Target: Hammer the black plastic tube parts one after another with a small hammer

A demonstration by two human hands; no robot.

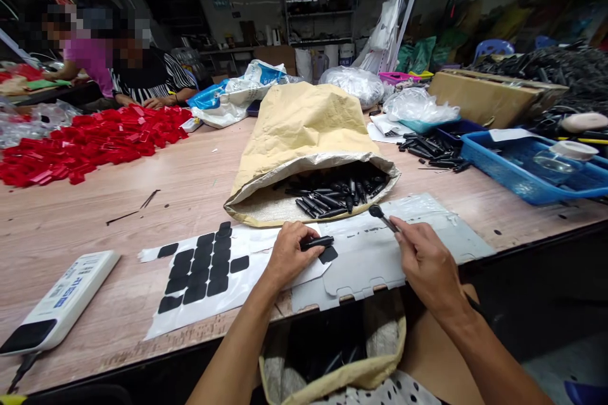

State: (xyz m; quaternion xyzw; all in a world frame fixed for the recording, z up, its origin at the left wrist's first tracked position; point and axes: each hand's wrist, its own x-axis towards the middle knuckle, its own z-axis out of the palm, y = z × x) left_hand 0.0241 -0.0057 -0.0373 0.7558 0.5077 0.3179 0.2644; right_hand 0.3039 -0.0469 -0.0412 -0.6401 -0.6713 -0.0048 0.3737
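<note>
My left hand (292, 252) is closed round a short black tube (317, 243), just above the white sheet. One black rounded-square sticker (329, 255) lies beneath the tube. Between the fingers of my right hand (427, 259) is a thin dark stick with a round black head (376, 211), pointing up and left over the grey cardboard (427, 228). More black stickers (202, 259) sit in rows on the white backing sheet (159, 323) to my left. Beyond my hands, an open tan sack (304, 120) lies on its side with many black tubes (327, 199) at its mouth.
A second open sack (332, 383) hangs below the table edge at my lap. A white power bank-like device (71, 294) with a cable is at left. Red pieces (104, 139) are heaped near two other people. A blue basket (517, 183) stands at right.
</note>
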